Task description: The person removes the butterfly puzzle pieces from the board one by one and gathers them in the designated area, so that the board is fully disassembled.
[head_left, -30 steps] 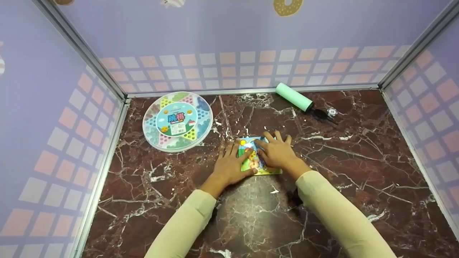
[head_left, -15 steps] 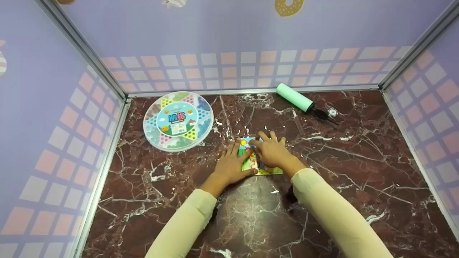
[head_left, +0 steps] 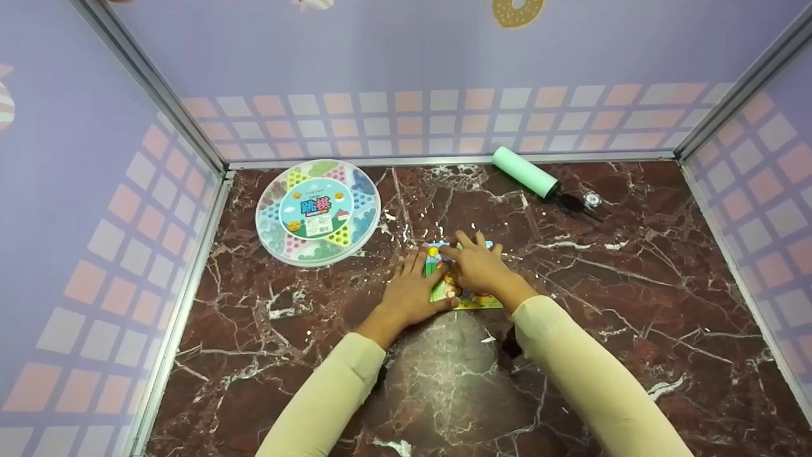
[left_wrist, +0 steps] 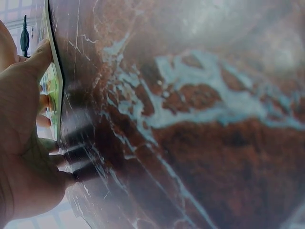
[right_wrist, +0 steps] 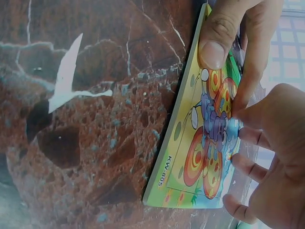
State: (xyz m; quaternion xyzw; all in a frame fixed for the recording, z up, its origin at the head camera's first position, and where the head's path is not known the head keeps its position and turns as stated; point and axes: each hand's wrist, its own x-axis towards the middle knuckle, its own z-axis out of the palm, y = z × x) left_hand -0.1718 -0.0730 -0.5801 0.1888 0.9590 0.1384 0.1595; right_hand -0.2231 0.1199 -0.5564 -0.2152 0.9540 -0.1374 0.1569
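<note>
A thin cartoon puzzle board [head_left: 442, 291] lies flat on the marbled table, partly covered by both hands. In the right wrist view it shows a purple butterfly [right_wrist: 215, 121] with orange wings, fine cut lines and the print KW-805. My left hand [head_left: 409, 295] rests spread along its left side, the thumb on the near edge and the forefinger reaching over the picture. Over the upper and right part lies my right hand [head_left: 485, 270], fingers extended toward the far edge, the forefinger touching near the top left. The left wrist view shows the board's edge [left_wrist: 58, 90] side-on beside the left thumb.
A round, clear-lidded Chinese checkers set [head_left: 319, 212] lies at the back left. At the back right are a mint-green hand pump [head_left: 525, 172] with a black nozzle and a small round disc [head_left: 592, 199]. Patterned walls [head_left: 406, 63] close off the back and sides.
My right hand has shifted left across the board, its forefinger now near the top left corner. The left hand stays in place on the left side.
</note>
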